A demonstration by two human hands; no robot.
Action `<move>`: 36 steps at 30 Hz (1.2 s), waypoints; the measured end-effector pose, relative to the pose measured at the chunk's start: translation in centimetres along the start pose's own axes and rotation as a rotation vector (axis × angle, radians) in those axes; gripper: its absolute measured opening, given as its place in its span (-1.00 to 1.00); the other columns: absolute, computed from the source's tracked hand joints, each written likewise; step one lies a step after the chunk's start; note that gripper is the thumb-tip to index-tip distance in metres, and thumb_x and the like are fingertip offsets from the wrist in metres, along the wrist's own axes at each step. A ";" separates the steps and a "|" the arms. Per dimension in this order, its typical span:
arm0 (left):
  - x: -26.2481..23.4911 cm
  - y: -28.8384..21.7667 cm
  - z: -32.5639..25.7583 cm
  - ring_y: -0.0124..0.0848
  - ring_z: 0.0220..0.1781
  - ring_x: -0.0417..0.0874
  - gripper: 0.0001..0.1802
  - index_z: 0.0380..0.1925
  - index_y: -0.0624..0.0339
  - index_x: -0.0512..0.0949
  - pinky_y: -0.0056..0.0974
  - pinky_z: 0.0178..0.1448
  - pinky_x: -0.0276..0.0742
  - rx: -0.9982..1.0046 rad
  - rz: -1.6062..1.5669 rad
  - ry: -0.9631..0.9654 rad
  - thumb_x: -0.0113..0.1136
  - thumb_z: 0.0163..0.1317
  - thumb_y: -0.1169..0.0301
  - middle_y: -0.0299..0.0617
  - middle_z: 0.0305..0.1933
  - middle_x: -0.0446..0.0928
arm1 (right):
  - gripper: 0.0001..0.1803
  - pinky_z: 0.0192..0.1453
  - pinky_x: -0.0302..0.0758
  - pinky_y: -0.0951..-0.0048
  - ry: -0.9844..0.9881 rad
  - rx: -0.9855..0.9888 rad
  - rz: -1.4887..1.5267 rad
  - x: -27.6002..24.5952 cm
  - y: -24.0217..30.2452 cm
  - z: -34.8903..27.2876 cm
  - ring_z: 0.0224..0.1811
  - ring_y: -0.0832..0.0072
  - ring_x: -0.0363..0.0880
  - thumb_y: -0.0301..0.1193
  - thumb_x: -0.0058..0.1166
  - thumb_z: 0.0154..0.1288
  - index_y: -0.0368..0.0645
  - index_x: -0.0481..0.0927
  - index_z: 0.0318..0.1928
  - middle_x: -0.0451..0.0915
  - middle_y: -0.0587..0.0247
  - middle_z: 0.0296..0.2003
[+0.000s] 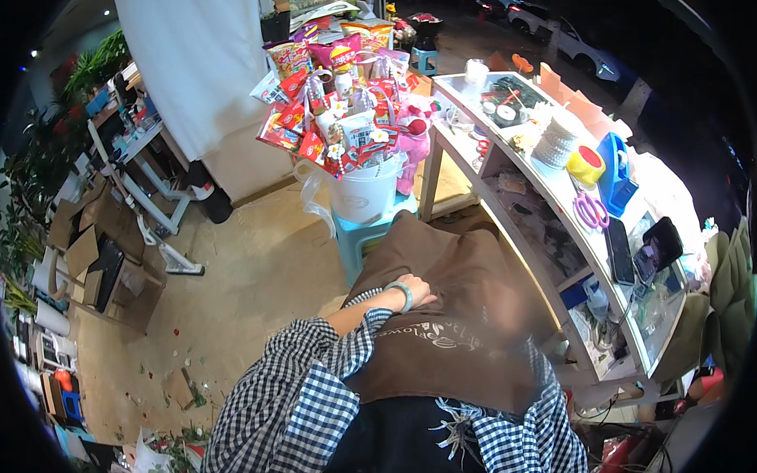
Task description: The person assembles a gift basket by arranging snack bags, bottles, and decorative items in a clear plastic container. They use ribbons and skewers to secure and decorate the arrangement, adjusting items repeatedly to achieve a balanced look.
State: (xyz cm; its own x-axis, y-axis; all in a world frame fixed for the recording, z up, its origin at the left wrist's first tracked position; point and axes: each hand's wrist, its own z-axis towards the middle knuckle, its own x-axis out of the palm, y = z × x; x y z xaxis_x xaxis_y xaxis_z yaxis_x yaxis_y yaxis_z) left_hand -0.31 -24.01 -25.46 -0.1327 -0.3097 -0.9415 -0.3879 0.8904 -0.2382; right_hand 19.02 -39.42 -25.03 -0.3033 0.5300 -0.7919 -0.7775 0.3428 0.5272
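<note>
My left hand, with a pale bracelet at its wrist, rests on the brown apron over my lap. Its fingers are curled in, and what they may hold is hidden. My right hand lies low over the apron's right side, so blurred that its fingers cannot be made out. In front of my knees, a white bucket holds a bouquet of snack packets, with ribbons and small white flowers among them. The bucket stands on a light blue stool. A pink plush toy is beside it.
A white glass display counter curves along my right, carrying a blue tape dispenser, yellow tape, purple scissors and a phone. At left are a white curtain, a black bin, cardboard boxes and a floor-cleaner head.
</note>
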 end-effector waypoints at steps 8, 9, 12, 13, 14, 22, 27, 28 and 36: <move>0.1 -1.0 0.7 -0.01 -0.17 0.64 -0.52 -0.41 0.23 0.66 -0.07 -0.04 0.52 0.021 0.030 0.080 0.01 0.27 0.01 0.07 -0.31 0.63 | -0.58 -0.35 0.42 0.03 -0.038 0.033 0.021 -0.3 -1.3 -2.1 -0.44 -0.08 0.51 -0.15 0.01 0.26 -0.24 0.49 -0.59 0.49 -0.13 -0.59; 0.3 -1.0 0.8 -0.01 -0.17 0.64 -0.52 -0.40 0.22 0.66 -0.07 -0.04 0.52 0.025 0.039 0.088 0.01 0.27 0.02 0.07 -0.31 0.63 | -0.58 -0.34 0.42 0.03 -0.103 -0.028 -0.030 -0.1 -1.3 -2.3 -0.43 -0.07 0.51 -0.15 0.01 0.27 -0.23 0.50 -0.58 0.50 -0.13 -0.59; 0.8 -0.7 0.9 -0.01 -0.27 0.64 -0.51 -0.50 0.18 0.66 -0.06 -0.10 0.53 0.087 0.042 0.011 -0.01 0.28 0.01 0.04 -0.41 0.62 | -0.58 -0.33 0.42 0.02 -0.036 -0.023 -0.033 -0.6 -0.9 -2.5 -0.43 -0.07 0.52 -0.14 -0.01 0.27 -0.22 0.51 -0.56 0.51 -0.13 -0.58; 1.0 -0.7 0.8 -0.01 -0.32 0.64 -0.50 -0.55 0.17 0.66 -0.05 -0.13 0.53 0.103 0.041 -0.013 -0.02 0.28 0.01 0.03 -0.46 0.62 | -0.58 -0.32 0.42 0.02 0.006 0.037 -0.031 -1.0 -0.6 -2.5 -0.42 -0.06 0.52 -0.14 -0.01 0.27 -0.22 0.51 -0.57 0.51 -0.12 -0.58; 1.2 -0.6 0.8 -0.01 -0.32 0.64 -0.52 -0.55 0.15 0.66 -0.05 -0.12 0.52 0.112 0.021 -0.045 0.00 0.27 0.02 0.03 -0.45 0.62 | -0.58 -0.32 0.42 0.02 0.030 0.071 -0.026 -1.4 -0.2 -2.6 -0.42 -0.06 0.52 -0.14 -0.02 0.27 -0.22 0.51 -0.57 0.51 -0.12 -0.58; 1.0 -1.7 1.3 -0.04 -0.22 0.66 -0.53 -0.44 0.19 0.67 -0.08 -0.05 0.52 0.153 0.061 0.085 -0.04 0.29 0.04 0.06 -0.35 0.63 | -0.61 -0.32 0.42 0.05 0.041 0.175 -0.089 -4.2 3.2 -3.1 -0.43 -0.01 0.54 -0.14 -0.03 0.29 -0.20 0.51 -0.52 0.52 -0.09 -0.57; 0.3 -2.9 2.4 -0.06 -0.23 0.66 -0.59 -0.46 0.21 0.66 -0.08 -0.08 0.54 0.233 0.032 0.103 -0.02 0.25 0.13 0.07 -0.35 0.62 | -0.64 -0.42 0.41 0.06 -0.052 0.158 -0.083 -3.6 3.1 -3.6 -0.51 -0.02 0.51 -0.20 0.03 0.26 -0.18 0.46 -0.57 0.48 -0.07 -0.64; 0.4 -3.1 2.9 -0.05 -0.24 0.66 -0.60 -0.46 0.21 0.66 -0.08 -0.08 0.54 0.257 0.030 0.125 -0.01 0.24 0.14 0.07 -0.35 0.62 | -0.65 -0.42 0.41 0.07 -0.027 0.164 -0.114 -3.4 2.8 -3.7 -0.52 0.00 0.51 -0.21 0.03 0.27 -0.17 0.47 -0.57 0.49 -0.06 -0.64; -1.1 -0.7 11.4 -0.44 -0.48 0.63 -0.68 -0.53 0.17 0.61 -0.32 -0.31 0.53 0.472 -0.568 0.482 0.30 0.11 0.12 -0.21 -0.58 0.60 | -0.66 -0.41 0.45 0.12 -0.311 0.398 -0.055 -0.6 0.9 -6.2 -0.48 0.06 0.54 -0.09 0.09 0.19 -0.06 0.53 -0.55 0.54 0.05 -0.59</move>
State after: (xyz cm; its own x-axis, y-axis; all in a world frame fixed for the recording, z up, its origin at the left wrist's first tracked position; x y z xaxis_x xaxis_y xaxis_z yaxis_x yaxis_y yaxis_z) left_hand 10.52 -20.48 -27.01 -0.4458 -0.7597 -0.4734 -0.1088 0.5710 -0.8137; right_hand 15.10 -44.25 -25.98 -0.0419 0.6880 -0.7245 -0.4992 0.6137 0.6116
